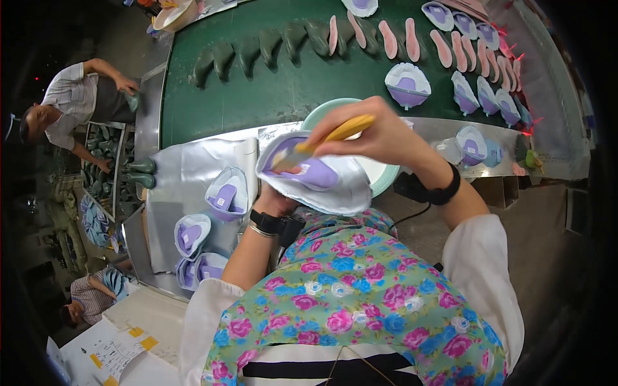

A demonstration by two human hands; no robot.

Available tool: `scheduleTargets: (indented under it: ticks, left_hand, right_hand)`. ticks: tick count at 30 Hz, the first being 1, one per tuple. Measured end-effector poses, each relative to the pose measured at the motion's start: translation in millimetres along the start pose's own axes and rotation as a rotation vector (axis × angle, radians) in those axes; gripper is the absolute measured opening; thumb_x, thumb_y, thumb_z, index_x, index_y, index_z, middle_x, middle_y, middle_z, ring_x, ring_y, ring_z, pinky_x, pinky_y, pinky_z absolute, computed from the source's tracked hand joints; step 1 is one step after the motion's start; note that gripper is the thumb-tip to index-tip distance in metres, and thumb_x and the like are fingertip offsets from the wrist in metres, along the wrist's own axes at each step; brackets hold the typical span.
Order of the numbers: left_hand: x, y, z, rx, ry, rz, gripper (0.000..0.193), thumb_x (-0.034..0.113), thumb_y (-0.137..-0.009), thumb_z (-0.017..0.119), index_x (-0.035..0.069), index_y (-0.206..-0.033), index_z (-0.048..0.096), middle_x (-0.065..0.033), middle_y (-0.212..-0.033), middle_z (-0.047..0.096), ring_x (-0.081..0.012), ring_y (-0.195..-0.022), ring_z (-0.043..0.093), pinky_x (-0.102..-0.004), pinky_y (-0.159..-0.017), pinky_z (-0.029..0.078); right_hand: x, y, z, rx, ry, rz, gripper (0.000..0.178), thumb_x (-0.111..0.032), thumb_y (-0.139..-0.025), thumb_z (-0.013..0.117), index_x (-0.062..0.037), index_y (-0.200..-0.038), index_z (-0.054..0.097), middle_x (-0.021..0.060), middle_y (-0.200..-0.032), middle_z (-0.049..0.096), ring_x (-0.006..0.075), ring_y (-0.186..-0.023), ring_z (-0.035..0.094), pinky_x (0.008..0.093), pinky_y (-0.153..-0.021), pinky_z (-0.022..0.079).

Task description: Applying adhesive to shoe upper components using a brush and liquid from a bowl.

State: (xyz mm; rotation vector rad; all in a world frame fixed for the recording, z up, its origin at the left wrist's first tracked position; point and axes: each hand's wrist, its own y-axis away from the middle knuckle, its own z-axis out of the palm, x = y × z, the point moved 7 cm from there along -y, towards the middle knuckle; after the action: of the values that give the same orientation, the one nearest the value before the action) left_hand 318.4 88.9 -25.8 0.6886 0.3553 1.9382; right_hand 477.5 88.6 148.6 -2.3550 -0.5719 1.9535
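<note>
My left hand (277,201), mostly hidden, grips a purple and white shoe upper (351,190) from below, holding it with its inside turned up. My right hand (380,132) is closed around the yellow handle of a flat brush (351,127). The brush's bristles reach into the purple part of the upper, appearing to touch it. Partly covered by the upper and my right hand is a pale green basin (388,178) with white contents. More shoe uppers (226,194) lie on the metal surface beside my left arm.
Dark green shoe lasts (250,55) stand in a row on the green table (257,109). Pink insoles (388,40) and several other uppers (408,87) lie toward its right. At the left, a co-worker (71,103) holds a green last beside a rack of lasts (103,151). Another person (90,296) is lower left.
</note>
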Motion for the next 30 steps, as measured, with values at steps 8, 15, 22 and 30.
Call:
scheduleTargets:
  ticks: [8,15,22,30]
  left_hand:
    - [-51.9,-16.9,7.9,-0.107,0.058,-0.500,0.026,0.026,-0.087,0.046,0.002,-0.093,0.056,-0.0081,-0.062,0.058,-0.0151,-0.032,0.042,-0.0224,-0.027,0.035]
    - [-14.5,-21.7,-5.2,0.222,-0.197,-0.007,0.021,0.007,-0.075,0.062,0.007,-0.095,0.054,-0.0035,-0.085,0.058,-0.0164,-0.076,0.060,-0.0296,-0.063,0.053]
    - [73.9,-57.4,-33.5,0.200,-0.497,0.574,0.025,0.011,-0.090,0.052,0.005,-0.114,0.054,-0.0042,-0.108,0.058,-0.0170,-0.098,0.057,-0.0314,-0.085,0.046]
    - [113.9,-76.4,69.5,0.278,-1.019,1.180,0.057,0.003,-0.079,0.062,0.005,-0.130,0.036,-0.0081,-0.117,0.053,-0.0177,-0.106,0.050,-0.0294,-0.092,0.039]
  right_hand:
    - [59.7,11.6,-26.6,0.134,0.212,0.197,0.010,-0.009,-0.077,0.070,-0.0030,-0.084,0.067,0.0041,-0.076,0.067,0.0087,-0.069,0.061,0.0243,-0.063,0.048]
    - [103.9,107.1,-61.0,0.411,0.237,0.447,0.019,-0.020,-0.075,0.070,-0.0019,-0.073,0.065,0.0062,-0.062,0.063,0.0103,-0.054,0.057,0.0261,-0.053,0.046]
    - [78.5,61.9,-106.4,0.601,0.368,0.202,0.019,-0.017,-0.085,0.061,0.0017,-0.084,0.064,0.0061,-0.073,0.064,0.0098,-0.065,0.058,0.0244,-0.060,0.046]
    - [96.4,-50.5,-77.2,0.204,0.332,0.032,0.036,-0.029,-0.075,0.071,-0.0002,-0.094,0.064,0.0133,-0.079,0.064,0.0211,-0.067,0.060,0.0327,-0.066,0.047]
